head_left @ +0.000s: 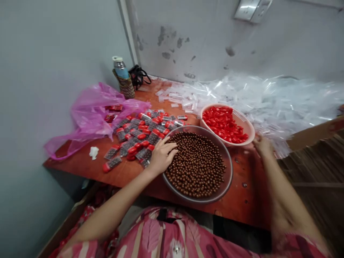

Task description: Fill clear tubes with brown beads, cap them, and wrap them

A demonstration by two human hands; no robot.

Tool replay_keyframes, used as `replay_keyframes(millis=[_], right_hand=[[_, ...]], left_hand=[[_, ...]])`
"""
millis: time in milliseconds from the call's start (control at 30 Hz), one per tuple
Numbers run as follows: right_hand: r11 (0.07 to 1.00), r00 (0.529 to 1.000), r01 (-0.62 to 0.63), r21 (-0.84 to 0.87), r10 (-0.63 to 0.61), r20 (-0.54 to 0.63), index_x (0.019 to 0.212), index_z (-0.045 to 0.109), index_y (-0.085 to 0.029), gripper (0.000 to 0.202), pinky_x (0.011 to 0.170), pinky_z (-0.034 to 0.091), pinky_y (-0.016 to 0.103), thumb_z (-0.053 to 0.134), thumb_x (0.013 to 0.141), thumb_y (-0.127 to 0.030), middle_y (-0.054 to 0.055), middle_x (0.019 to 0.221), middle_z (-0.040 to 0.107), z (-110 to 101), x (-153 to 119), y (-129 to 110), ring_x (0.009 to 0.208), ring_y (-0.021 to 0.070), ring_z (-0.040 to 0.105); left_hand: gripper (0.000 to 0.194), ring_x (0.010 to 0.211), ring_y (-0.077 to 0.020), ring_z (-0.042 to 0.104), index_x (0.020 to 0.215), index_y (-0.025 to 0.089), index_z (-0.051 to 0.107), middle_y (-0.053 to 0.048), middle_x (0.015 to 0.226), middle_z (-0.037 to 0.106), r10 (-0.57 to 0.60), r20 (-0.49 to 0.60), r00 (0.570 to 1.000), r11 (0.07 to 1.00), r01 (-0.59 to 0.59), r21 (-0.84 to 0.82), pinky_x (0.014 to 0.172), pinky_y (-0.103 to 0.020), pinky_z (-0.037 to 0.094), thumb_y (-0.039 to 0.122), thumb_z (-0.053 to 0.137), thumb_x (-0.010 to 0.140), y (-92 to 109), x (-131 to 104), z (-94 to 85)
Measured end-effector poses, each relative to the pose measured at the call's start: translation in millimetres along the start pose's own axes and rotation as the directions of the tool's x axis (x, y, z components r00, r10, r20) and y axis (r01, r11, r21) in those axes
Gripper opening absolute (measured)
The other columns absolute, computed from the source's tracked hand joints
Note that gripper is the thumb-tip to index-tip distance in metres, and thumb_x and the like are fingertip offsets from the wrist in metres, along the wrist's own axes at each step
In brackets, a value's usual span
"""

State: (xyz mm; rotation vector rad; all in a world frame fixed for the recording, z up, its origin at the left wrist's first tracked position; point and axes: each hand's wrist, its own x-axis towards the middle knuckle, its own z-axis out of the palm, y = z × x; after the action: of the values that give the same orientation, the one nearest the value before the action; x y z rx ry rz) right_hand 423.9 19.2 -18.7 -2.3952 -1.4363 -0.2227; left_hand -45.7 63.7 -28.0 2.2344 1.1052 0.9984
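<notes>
My left hand (162, 156) rests at the left rim of a large bowl (229, 173), fingers apart and reaching over the small round brown balls (197, 165) that fill it. Nothing shows in that hand. At the right, my right hand (263, 145) is by the clear plastic tubes (279, 107), close to the pink basket (248, 134). Blur smears its fingers, so any grip is unclear. Red caps (224, 123) lie heaped in the basket. Left of the bowl spreads a pile of filled tubes with red caps (138, 134).
A pink plastic bag (88, 111) with red packets lies at the left of the wooden table (131, 175). Behind it stand a bottle (122, 71) in a woven holder and a black strapped item (138, 76). White crumpled tissue (94, 152) is near the front edge. Cardboard (311, 134) borders the right.
</notes>
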Motion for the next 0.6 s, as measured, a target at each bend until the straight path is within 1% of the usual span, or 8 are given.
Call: replay_keyframes(millis=[133, 200, 233, 300, 333, 467, 533, 600], right_hand=[[0.989, 0.971, -0.104, 0.109, 0.125, -0.206, 0.134, 0.045, -0.009, 0.048, 0.083, 0.047, 0.038, 0.043, 0.089, -0.023, 0.025, 0.111, 0.063, -32, -16, -51, 0.1, 0.0254, 0.062], [0.93, 0.979, 0.204, 0.304, -0.189, -0.077, 0.127, 0.052, -0.017, 0.041, 0.085, 0.047, 0.033, 0.047, 0.087, -0.023, 0.016, 0.109, 0.066, -41, -35, -96, 0.097, 0.0203, 0.063], [0.853, 0.909, 0.378, 0.36, -0.416, 0.031, 0.12, 0.057, -0.018, 0.035, 0.086, 0.047, 0.032, 0.049, 0.087, -0.025, 0.014, 0.108, 0.066, -42, -45, -120, 0.096, 0.0196, 0.063], [0.702, 0.673, 0.627, 0.337, -0.706, 0.219, 0.107, 0.063, -0.021, 0.024, 0.083, 0.047, 0.03, 0.051, 0.087, -0.024, 0.011, 0.107, 0.065, -38, -64, -166, 0.093, 0.019, 0.062], [0.649, 0.569, 0.71, 0.273, -0.757, 0.32, 0.104, 0.064, -0.02, 0.023, 0.08, 0.046, 0.03, 0.048, 0.087, -0.02, 0.011, 0.103, 0.066, -33, -72, -185, 0.089, 0.0187, 0.062], [0.43, 0.298, 0.894, 0.122, -0.778, 0.554, 0.084, 0.065, -0.013, 0.022, 0.073, 0.042, 0.031, 0.043, 0.085, -0.008, 0.013, 0.082, 0.066, -4, -96, -235, 0.079, 0.0208, 0.06], [0.373, 0.185, 0.895, 0.244, -0.809, 0.558, 0.082, 0.063, -0.012, 0.021, 0.071, 0.041, 0.03, 0.044, 0.082, -0.006, 0.013, 0.082, 0.065, 8, -107, -247, 0.078, 0.0198, 0.058], [0.429, 0.183, 0.807, 0.405, -0.834, 0.521, 0.082, 0.062, -0.013, 0.02, 0.068, 0.04, 0.028, 0.045, 0.078, -0.004, 0.009, 0.081, 0.064, 15, -117, -253, 0.073, 0.0173, 0.057]], left_hand=[[0.019, 0.121, -0.0245, 0.052, 0.098, 0.021, 0.069, -0.004, 0.106, 0.071, 0.017, -0.029, 0.999, 1.0, -0.017, -0.009, 0.105, -0.049, 0.038, 0.027, 0.055, 0.085, -1, -1, 2.3], [0.019, 0.121, -0.0246, 0.052, 0.097, 0.02, 0.069, -0.005, 0.105, 0.071, 0.022, -0.035, 0.999, 0.999, -0.022, -0.023, 0.105, -0.048, 0.038, 0.027, 0.055, 0.086, -2, -2, 2.9], [0.019, 0.121, -0.0246, 0.052, 0.097, 0.02, 0.069, -0.005, 0.105, 0.071, 0.021, -0.039, 0.999, 0.999, -0.022, -0.034, 0.105, -0.048, 0.038, 0.027, 0.055, 0.086, -2, -2, 3.2], [0.018, 0.121, -0.024, 0.052, 0.096, 0.021, 0.07, -0.004, 0.105, 0.071, 0.021, -0.043, 0.999, 0.998, -0.024, -0.056, 0.104, -0.047, 0.039, 0.026, 0.055, 0.086, -3, -2, 3.8], [0.018, 0.121, -0.0237, 0.052, 0.095, 0.021, 0.07, -0.004, 0.105, 0.071, 0.023, -0.045, 0.999, 0.998, -0.026, -0.063, 0.104, -0.046, 0.039, 0.026, 0.055, 0.086, -4, -2, 4.2], [0.02, 0.12, -0.0228, 0.053, 0.097, 0.021, 0.069, -0.003, 0.105, 0.072, 0.029, -0.047, 0.998, 0.998, -0.031, -0.054, 0.104, -0.045, 0.04, 0.024, 0.053, 0.087, -6, -3, 5.7], [0.022, 0.119, -0.0222, 0.053, 0.1, 0.021, 0.069, -0.004, 0.106, 0.071, 0.026, -0.047, 0.999, 0.999, -0.028, -0.044, 0.104, -0.046, 0.038, 0.02, 0.051, 0.087, -6, -3, 5.8], [0.025, 0.119, -0.0217, 0.053, 0.103, 0.021, 0.067, -0.004, 0.108, 0.071, 0.018, -0.047, 0.999, 0.999, -0.019, -0.029, 0.106, -0.047, 0.036, 0.017, 0.048, 0.088, -5, -3, 5.5]])
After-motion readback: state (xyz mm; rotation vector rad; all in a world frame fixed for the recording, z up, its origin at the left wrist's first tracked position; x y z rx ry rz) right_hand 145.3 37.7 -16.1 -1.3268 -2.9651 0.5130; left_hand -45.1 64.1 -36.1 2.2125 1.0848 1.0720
